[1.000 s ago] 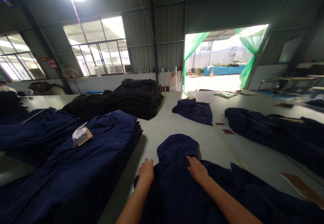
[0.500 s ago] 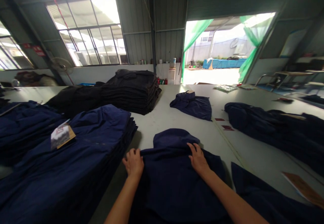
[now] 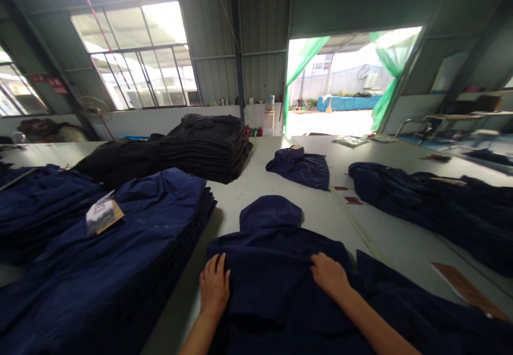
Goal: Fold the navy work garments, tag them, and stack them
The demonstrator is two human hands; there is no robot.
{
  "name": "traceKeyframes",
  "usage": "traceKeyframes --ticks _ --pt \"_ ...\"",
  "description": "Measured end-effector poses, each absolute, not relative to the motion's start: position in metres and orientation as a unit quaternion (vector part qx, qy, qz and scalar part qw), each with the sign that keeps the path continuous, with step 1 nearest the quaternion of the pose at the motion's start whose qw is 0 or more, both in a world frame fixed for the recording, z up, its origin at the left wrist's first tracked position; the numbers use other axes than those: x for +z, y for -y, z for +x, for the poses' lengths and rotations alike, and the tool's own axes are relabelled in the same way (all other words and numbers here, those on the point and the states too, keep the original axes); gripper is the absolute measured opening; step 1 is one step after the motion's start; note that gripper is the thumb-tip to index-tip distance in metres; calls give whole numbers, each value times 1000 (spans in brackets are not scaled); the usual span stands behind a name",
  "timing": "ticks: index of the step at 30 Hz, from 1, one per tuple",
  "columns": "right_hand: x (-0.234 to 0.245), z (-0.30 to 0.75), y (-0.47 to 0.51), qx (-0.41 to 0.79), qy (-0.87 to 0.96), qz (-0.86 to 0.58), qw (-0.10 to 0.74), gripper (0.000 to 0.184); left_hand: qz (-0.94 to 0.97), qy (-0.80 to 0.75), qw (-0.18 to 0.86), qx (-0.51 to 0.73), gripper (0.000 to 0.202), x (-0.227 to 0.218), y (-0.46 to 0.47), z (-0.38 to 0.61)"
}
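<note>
A dark navy hooded jacket (image 3: 268, 280) lies spread on the table in front of me, its hood (image 3: 270, 213) pointing away. My left hand (image 3: 215, 286) is at the jacket's left side, its fingers bent over the cloth and gripping it. On the right side, my right hand (image 3: 331, 276) has its fingers curled closed on the same jacket. A crease in the fabric runs between the two hands. The fingertips are partly hidden in the dark cloth.
A tall stack of navy garments (image 3: 160, 237) with a paper tag (image 3: 103, 216) stands close on my left. Behind it are black folded garments (image 3: 208, 146). Other navy garments (image 3: 420, 200) lie rightward, near a brown card (image 3: 468, 288). A small navy piece (image 3: 298, 168) lies farther back.
Both hands have moved nearer to me, drawing the upper edge of the jacket back. More of the hood and shoulders now shows. The right hand's fingers have curled in.
</note>
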State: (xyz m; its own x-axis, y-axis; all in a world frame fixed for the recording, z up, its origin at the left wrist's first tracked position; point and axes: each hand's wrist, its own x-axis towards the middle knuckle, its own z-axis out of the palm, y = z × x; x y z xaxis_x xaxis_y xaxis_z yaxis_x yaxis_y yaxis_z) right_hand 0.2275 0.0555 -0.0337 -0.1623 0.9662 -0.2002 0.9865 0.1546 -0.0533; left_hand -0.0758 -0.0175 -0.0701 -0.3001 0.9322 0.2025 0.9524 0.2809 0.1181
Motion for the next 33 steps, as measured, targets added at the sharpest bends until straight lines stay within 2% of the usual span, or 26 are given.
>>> traceKeyframes --ticks 3,6,9,13,18,22,25,29,33 --pt "-25 230 -57 -39 -724 686 50 38 -597 796 49 -87 48 -74 24 -73" --pt "-31 222 -51 -10 -760 650 2 47 -618 783 28 -64 56 -73 26 -65" --pt "-50 216 -41 -36 -778 627 0 39 -645 762 -56 -19 68 -71 27 -60" --pt "-79 220 -27 -70 -764 641 22 45 -652 744 -145 27 66 -73 29 -64" --pt "-92 224 -5 -83 -770 632 -1 49 -658 743 -116 44 60 -77 35 -73" --pt "-84 214 12 -108 -766 634 -1 51 -643 750 -112 106 61 -61 34 -64" --pt "-76 206 20 -127 -758 640 12 53 -622 765 -70 153 58 -48 32 -40" --pt "-65 212 22 -154 -787 597 15 53 -625 773 -76 82 55 -60 40 -14" --pt "-60 231 26 -105 -809 578 2 52 -618 779 -49 88 53 -76 50 -9"
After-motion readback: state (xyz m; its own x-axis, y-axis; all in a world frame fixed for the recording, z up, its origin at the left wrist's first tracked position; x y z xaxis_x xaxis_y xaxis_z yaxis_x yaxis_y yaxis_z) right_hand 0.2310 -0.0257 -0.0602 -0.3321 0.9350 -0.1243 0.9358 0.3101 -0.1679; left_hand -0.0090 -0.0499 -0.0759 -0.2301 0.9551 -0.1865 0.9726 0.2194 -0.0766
